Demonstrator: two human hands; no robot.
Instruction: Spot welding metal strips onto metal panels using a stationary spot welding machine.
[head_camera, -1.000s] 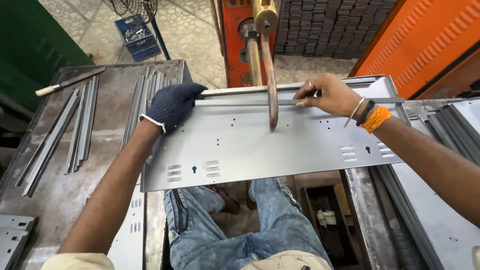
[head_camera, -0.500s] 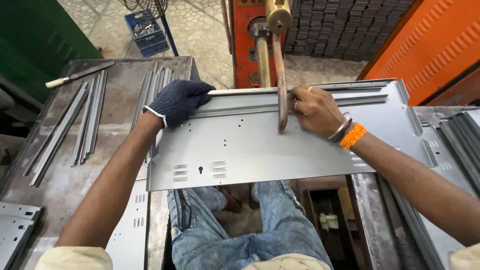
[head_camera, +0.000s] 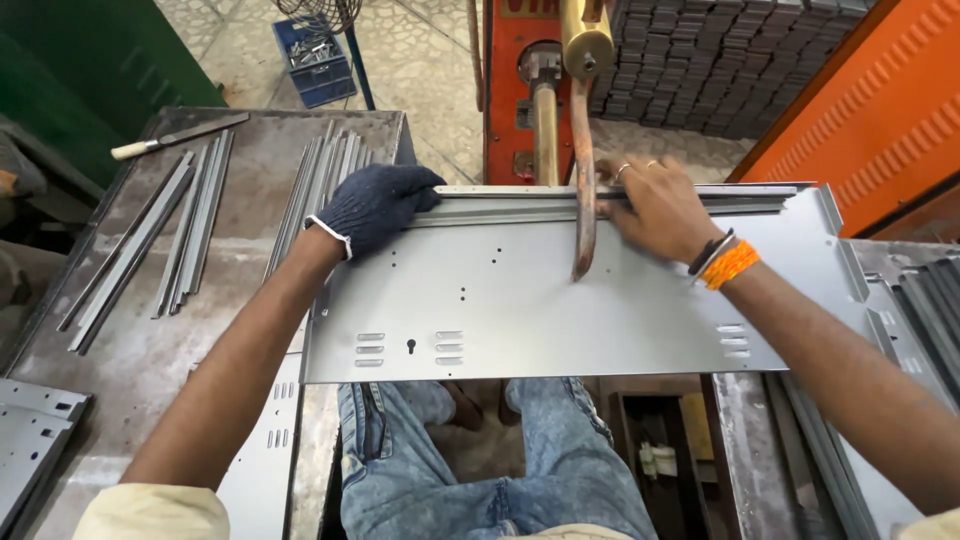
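A long grey sheet-metal panel (head_camera: 560, 300) with slots and a keyhole lies flat in front of me, over my knees. A narrow metal strip (head_camera: 520, 205) runs along its far edge. My left hand (head_camera: 375, 205), in a dark knit glove, presses on the strip's left end. My bare right hand (head_camera: 655, 205), with rings and an orange wristband, rests flat on the strip just right of the machine's copper-coloured arm (head_camera: 583, 180), which curves down onto the panel.
A steel table (head_camera: 250, 260) at left holds bundles of metal strips (head_camera: 190, 225) and a file with a pale handle (head_camera: 180, 135). More grey panels (head_camera: 30, 440) lie lower left and at right. An orange machine body (head_camera: 510, 90) stands behind; a blue crate (head_camera: 315, 55) sits on the floor.
My right hand has slid left along the strip toward the machine arm, and the panel has shifted left under it. The gloved left hand keeps its hold.
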